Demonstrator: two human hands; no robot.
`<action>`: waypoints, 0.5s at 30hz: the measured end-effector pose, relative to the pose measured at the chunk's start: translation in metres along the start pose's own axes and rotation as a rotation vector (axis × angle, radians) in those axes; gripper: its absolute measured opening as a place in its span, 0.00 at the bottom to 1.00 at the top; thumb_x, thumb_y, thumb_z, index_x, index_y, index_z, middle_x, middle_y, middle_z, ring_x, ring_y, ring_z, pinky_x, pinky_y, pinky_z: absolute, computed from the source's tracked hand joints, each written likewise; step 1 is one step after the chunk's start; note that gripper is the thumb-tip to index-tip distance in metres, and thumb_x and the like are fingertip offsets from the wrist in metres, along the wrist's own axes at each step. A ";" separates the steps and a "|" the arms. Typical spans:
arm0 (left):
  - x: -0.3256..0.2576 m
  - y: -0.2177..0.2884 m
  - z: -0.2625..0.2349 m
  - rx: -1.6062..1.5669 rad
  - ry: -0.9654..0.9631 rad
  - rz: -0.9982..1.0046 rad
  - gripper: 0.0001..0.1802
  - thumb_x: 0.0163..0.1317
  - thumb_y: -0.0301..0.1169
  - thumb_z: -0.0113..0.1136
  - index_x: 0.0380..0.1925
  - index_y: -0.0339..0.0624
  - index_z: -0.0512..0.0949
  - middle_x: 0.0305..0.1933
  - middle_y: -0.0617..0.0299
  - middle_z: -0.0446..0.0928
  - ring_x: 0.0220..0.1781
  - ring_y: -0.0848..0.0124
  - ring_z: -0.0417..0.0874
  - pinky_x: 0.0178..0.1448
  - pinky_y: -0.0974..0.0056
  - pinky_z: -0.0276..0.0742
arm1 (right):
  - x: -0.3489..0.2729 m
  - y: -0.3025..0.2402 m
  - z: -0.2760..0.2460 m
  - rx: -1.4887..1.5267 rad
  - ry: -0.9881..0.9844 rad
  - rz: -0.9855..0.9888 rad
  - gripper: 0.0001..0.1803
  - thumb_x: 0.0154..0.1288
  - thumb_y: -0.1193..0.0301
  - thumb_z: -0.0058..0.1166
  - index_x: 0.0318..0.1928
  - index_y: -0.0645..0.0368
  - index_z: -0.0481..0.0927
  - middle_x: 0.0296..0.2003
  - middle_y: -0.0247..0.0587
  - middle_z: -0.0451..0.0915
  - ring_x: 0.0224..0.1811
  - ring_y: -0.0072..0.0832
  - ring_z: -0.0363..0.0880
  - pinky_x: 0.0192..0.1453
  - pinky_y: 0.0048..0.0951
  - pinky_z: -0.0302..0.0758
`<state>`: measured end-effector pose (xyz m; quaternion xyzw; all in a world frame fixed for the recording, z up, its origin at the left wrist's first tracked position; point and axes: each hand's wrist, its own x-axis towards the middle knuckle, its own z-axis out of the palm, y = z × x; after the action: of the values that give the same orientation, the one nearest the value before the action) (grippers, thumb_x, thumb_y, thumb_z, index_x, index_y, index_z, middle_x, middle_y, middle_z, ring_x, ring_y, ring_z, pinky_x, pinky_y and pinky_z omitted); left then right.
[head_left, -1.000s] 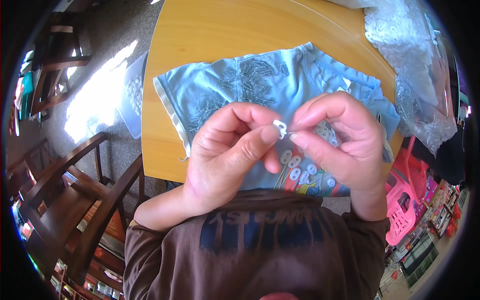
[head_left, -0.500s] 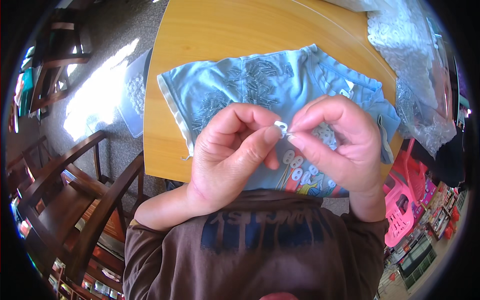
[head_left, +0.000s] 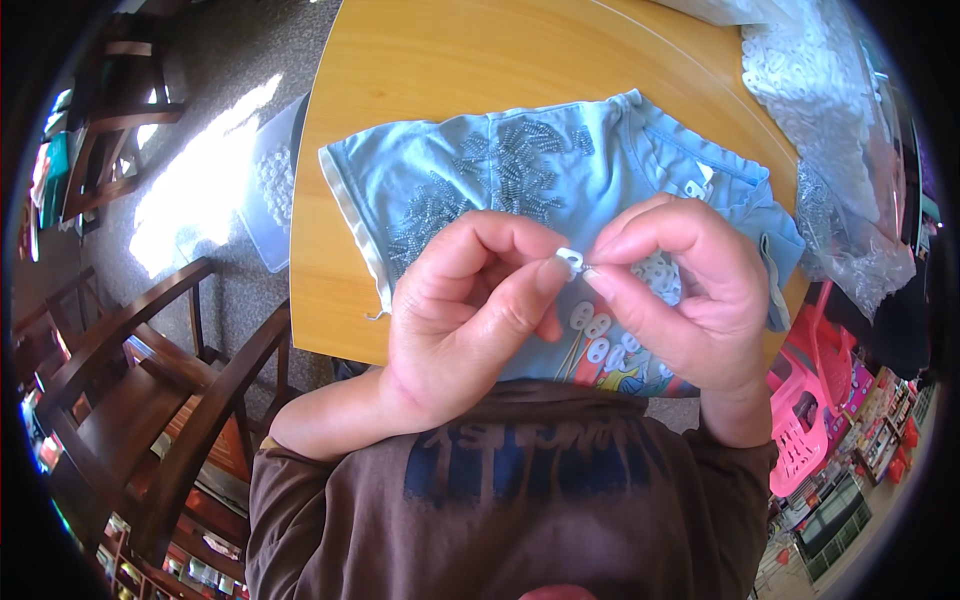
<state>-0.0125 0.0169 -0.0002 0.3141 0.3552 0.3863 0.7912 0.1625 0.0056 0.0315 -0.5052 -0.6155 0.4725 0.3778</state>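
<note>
Between thumb and forefinger, my left hand (head_left: 470,320) pinches a small white plastic piece with a hole (head_left: 571,258). My right hand (head_left: 695,290) pinches a tiny metal spring (head_left: 588,269), its end meeting the white piece. Both hands are over a light blue T-shirt (head_left: 375,170) spread on the table. Many loose springs (head_left: 515,175) lie heaped on the shirt beyond my left hand. Several white two-hole pieces (head_left: 597,350) lie on the cloth below my fingertips. More white pieces (head_left: 660,275) show partly behind my right hand.
A wooden table (head_left: 430,60) carries the shirt. Clear plastic bags of white pieces (head_left: 800,80) and springs (head_left: 850,240) are at the far right. A translucent tub (head_left: 265,190) stands beyond the left edge. Wooden chairs (head_left: 150,400) stand left, a pink plastic chair (head_left: 800,440) right.
Both hands have shifted very slightly to the right in the picture, as has the table. The white piece is tilted a little differently; both pinches hold.
</note>
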 end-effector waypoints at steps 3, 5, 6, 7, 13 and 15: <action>0.000 -0.001 -0.001 0.026 -0.010 0.022 0.06 0.60 0.22 0.52 0.37 0.35 0.70 0.31 0.60 0.75 0.23 0.77 0.74 0.29 0.74 0.70 | 0.002 0.000 -0.001 -0.071 -0.009 -0.063 0.11 0.51 0.89 0.52 0.36 0.65 0.72 0.30 0.42 0.75 0.28 0.21 0.74 0.30 0.19 0.72; 0.000 -0.001 0.000 0.009 -0.002 0.011 0.06 0.60 0.22 0.52 0.37 0.35 0.70 0.31 0.60 0.74 0.23 0.77 0.74 0.29 0.74 0.70 | 0.002 -0.001 -0.001 -0.140 -0.018 -0.133 0.11 0.51 0.89 0.52 0.35 0.65 0.72 0.29 0.42 0.75 0.27 0.21 0.74 0.29 0.19 0.72; 0.000 -0.001 0.000 0.010 -0.001 0.011 0.06 0.60 0.22 0.52 0.37 0.35 0.70 0.31 0.60 0.74 0.23 0.77 0.74 0.29 0.74 0.70 | 0.001 -0.002 -0.001 -0.104 -0.007 -0.084 0.11 0.51 0.89 0.52 0.35 0.66 0.72 0.29 0.42 0.75 0.27 0.22 0.74 0.29 0.19 0.72; 0.000 -0.001 0.000 0.002 -0.001 0.014 0.06 0.60 0.22 0.52 0.37 0.35 0.70 0.30 0.60 0.74 0.23 0.77 0.74 0.29 0.74 0.70 | 0.001 -0.003 0.000 -0.068 0.005 -0.035 0.11 0.51 0.89 0.52 0.35 0.66 0.72 0.29 0.42 0.75 0.26 0.22 0.75 0.28 0.19 0.72; 0.000 -0.001 0.000 0.019 0.001 0.012 0.06 0.60 0.22 0.52 0.37 0.35 0.70 0.30 0.61 0.74 0.23 0.77 0.74 0.29 0.75 0.70 | 0.000 -0.002 0.001 -0.077 0.016 -0.037 0.11 0.50 0.89 0.53 0.34 0.65 0.73 0.29 0.43 0.76 0.26 0.23 0.75 0.28 0.20 0.72; 0.000 -0.001 0.000 0.023 0.004 0.013 0.06 0.60 0.22 0.52 0.38 0.35 0.70 0.30 0.61 0.74 0.23 0.77 0.74 0.29 0.75 0.70 | 0.002 -0.002 0.000 -0.138 0.012 -0.091 0.11 0.49 0.88 0.54 0.34 0.64 0.73 0.28 0.43 0.76 0.26 0.24 0.75 0.29 0.22 0.72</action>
<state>-0.0119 0.0165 -0.0011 0.3245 0.3592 0.3879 0.7844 0.1611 0.0075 0.0333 -0.5044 -0.6665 0.4083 0.3669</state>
